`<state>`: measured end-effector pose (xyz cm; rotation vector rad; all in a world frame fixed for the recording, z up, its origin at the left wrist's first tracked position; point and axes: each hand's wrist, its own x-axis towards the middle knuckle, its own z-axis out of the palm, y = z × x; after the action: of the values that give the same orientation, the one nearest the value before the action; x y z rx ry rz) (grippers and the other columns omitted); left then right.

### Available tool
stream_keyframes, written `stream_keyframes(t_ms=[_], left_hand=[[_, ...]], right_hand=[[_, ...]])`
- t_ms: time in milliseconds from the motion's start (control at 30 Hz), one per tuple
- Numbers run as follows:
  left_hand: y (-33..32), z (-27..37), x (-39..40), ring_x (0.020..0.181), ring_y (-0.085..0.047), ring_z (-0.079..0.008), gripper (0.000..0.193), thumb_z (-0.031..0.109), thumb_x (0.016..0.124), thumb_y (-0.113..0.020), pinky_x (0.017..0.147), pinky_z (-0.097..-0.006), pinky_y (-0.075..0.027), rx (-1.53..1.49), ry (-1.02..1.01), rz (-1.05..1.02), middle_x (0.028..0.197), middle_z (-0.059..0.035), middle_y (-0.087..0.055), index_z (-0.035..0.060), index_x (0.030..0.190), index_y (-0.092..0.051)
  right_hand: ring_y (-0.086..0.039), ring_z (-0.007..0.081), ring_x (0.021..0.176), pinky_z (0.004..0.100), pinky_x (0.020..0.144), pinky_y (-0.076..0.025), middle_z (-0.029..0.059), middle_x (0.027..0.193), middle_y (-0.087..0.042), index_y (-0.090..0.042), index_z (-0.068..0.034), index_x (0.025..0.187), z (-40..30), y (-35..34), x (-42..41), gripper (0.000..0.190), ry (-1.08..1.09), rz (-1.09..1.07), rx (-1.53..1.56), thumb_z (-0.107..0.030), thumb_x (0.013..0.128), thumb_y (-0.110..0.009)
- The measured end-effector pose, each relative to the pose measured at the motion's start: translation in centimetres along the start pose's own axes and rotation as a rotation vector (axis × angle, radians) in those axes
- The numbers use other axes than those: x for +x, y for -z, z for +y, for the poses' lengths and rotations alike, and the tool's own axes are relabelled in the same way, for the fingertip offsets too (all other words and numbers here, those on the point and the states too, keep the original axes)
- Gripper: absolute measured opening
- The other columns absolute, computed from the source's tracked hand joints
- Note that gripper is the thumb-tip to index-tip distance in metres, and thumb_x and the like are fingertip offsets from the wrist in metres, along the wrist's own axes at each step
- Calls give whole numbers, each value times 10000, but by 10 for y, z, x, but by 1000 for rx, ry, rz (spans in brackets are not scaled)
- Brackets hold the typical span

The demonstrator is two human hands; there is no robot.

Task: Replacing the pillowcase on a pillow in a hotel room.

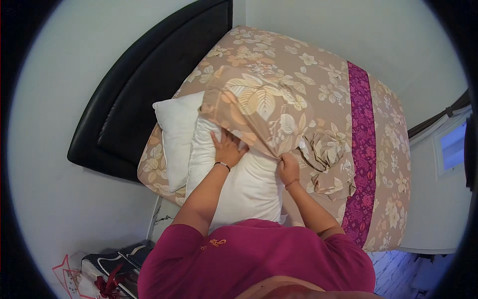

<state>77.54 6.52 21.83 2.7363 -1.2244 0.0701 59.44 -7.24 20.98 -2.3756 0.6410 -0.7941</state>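
A white pillow (248, 187) lies before me on the bed, its far end inside a beige floral pillowcase (261, 108). With fingers spread, my left hand (228, 149) presses flat on the pillow, its fingertips partly hidden under the pillowcase's edge. My right hand (289, 168) grips the hem of the pillowcase at the pillow's right side. Another white pillow (175, 138) lies on the left, partly beneath the first. Right of my right hand is a crumpled floral cloth (328, 160).
Floral bedding (388, 164) with a purple patterned band (360, 149) covers the bed. A black padded headboard (138, 82) stands at the left against the wall. Bags and a red ribbon bow (108, 286) are at the lower left. A curtain (440, 119) hangs by a window at the right.
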Motion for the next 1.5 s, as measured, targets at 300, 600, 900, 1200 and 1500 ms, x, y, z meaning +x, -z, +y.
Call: stream_keyframes(t_ms=[300,600,900,1200,1500], left_hand=[[53,-46,-17,1350,-156,-254,682,483,794,-559,1035,-574,-46,-329,-292,236,1429,-127,-261,195,1369,-331],[34,-75,-21,1338,-90,-395,712,509,787,-553,1018,-583,-141,-356,-104,167,1463,-156,-143,253,1392,-278],[14,-71,-10,1328,-125,-386,729,494,783,-526,1018,-591,-110,-304,-176,63,1425,-150,-245,111,1363,-307],[-5,-69,-2,1317,-175,-361,611,465,798,-509,1039,-570,-60,-265,-164,68,1388,-118,-317,142,1304,-398],[-10,-84,3,1343,-31,-394,747,553,788,-524,1035,-573,-27,-384,-118,216,1458,-183,-128,157,1381,-300]], right_hand=[[-383,273,1202,529,968,-263,106,1287,-419,-458,-157,1235,-104,-2,71,565,369,3,-337,-184,694,-618],[-523,181,997,404,875,-351,25,1010,-584,-595,-186,1042,-137,-74,168,325,429,79,-441,-122,724,-567],[-561,203,746,338,704,-405,17,747,-572,-645,-159,873,-170,-102,107,205,413,-66,-321,-114,688,-567],[-572,200,792,324,700,-433,13,780,-587,-647,-153,883,-133,-83,62,208,384,-112,-196,-114,701,-553],[-554,181,864,338,791,-381,-13,884,-600,-629,-175,930,-59,0,101,239,247,278,-479,-102,703,-626]])
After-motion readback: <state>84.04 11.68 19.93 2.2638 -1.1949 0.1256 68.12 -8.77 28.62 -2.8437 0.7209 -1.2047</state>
